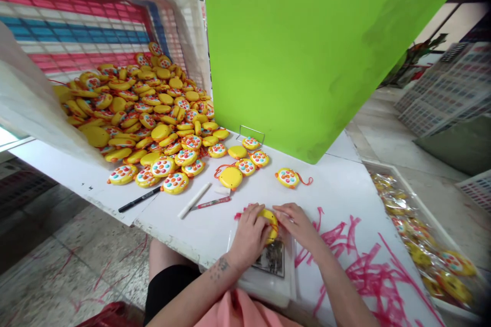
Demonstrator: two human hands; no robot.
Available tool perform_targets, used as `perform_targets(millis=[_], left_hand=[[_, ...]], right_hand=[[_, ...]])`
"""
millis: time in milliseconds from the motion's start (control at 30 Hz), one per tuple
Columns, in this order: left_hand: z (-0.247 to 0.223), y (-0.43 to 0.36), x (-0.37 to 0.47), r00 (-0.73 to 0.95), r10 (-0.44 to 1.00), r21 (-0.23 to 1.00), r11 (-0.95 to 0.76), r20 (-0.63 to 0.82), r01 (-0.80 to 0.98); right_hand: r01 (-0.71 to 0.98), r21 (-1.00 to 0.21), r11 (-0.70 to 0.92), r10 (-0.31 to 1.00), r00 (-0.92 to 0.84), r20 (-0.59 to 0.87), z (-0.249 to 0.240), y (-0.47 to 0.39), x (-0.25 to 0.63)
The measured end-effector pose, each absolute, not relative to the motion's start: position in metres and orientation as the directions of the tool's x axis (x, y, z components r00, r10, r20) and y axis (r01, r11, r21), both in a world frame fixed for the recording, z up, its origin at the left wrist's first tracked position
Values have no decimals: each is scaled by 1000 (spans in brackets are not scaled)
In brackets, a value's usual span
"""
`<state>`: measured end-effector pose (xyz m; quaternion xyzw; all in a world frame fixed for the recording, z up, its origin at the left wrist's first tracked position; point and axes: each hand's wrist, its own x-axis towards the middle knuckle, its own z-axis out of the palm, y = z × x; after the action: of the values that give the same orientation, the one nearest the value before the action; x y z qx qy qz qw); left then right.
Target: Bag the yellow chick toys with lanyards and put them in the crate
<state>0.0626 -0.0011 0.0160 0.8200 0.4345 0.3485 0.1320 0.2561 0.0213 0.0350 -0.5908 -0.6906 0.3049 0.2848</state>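
A round yellow toy (270, 225) is held near the table's front edge, its plain yellow side up. My left hand (251, 232) grips it from the left, fingers bent over it. From the right, my right hand (295, 219) touches its edge with fingers pressed together; whether a small part is pinched there is too small to tell. Below the toy is a clear plastic bag (287, 278) with a dark printed patch. Several similar toys lie beyond my hands, among them one face down (230, 177) and one with coloured dots (287, 177).
A lined basket (192, 25) at the left spills many yellow toys. A green board (307, 61) stands behind. Black pen (138, 200), white stick (194, 200) and red cutter (210, 203) lie left. Pink strips (368, 271) cover the right; a tray (418, 204) holds bagged toys.
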Motion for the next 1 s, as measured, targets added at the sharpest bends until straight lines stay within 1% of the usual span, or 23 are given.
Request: perform_targets(millis=[33,100,167,233,300,367,467,533,600,633,667,700,767,833,900,967,1000], left_hand=[[16,0,63,372,821,547,-567,433,616],[17,4,63,357,855,605,-519,377,604],[22,8,62,357,877,651,-478,321,589],[30,12,61,376,888,681,-449,266,578],[41,14,60,416,885,693,-435,211,574],[51,14,60,443,883,710,-412,155,572],[61,11,58,448,889,777,-345,92,526],[62,7,55,387,913,809,-324,130,490],[57,5,50,257,943,838,-312,213,448],[54,5,47,184,957,868,-282,225,408],[49,4,45,126,972,908,-230,197,349],[45,5,43,97,986,948,-158,136,276],[39,5,42,121,992,994,9,-22,107],[36,5,44,206,971,988,141,-124,-68],[37,5,47,264,952,954,212,-152,-214],[40,4,51,287,944,918,251,-162,-308],[41,4,53,296,940,904,267,-168,-334]], right_hand=[[672,-738,58,998,-62,22,38,20,260],[699,-711,-69,997,35,-62,42,16,267],[689,-711,-140,987,38,-158,40,11,268],[651,-746,-140,983,3,-183,34,8,263],[613,-781,-116,989,3,-145,27,6,254],[566,-819,-90,996,45,-78,24,5,244],[398,-916,-48,993,122,0,29,4,231],[258,-965,-34,990,140,2,37,2,227],[159,-987,-31,989,148,-7,43,-1,225],[128,-991,-25,987,158,-5,44,-3,225],[106,-994,-13,985,170,6,46,-5,224],[91,-996,6,983,184,23,46,-7,224],[77,-996,42,977,207,58,46,-9,223],[119,-991,64,971,220,89,46,-10,224],[284,-952,118,950,248,192,48,-9,225],[512,-832,214,900,228,372,53,-7,226],[603,-750,271,872,176,457,56,-6,225]])
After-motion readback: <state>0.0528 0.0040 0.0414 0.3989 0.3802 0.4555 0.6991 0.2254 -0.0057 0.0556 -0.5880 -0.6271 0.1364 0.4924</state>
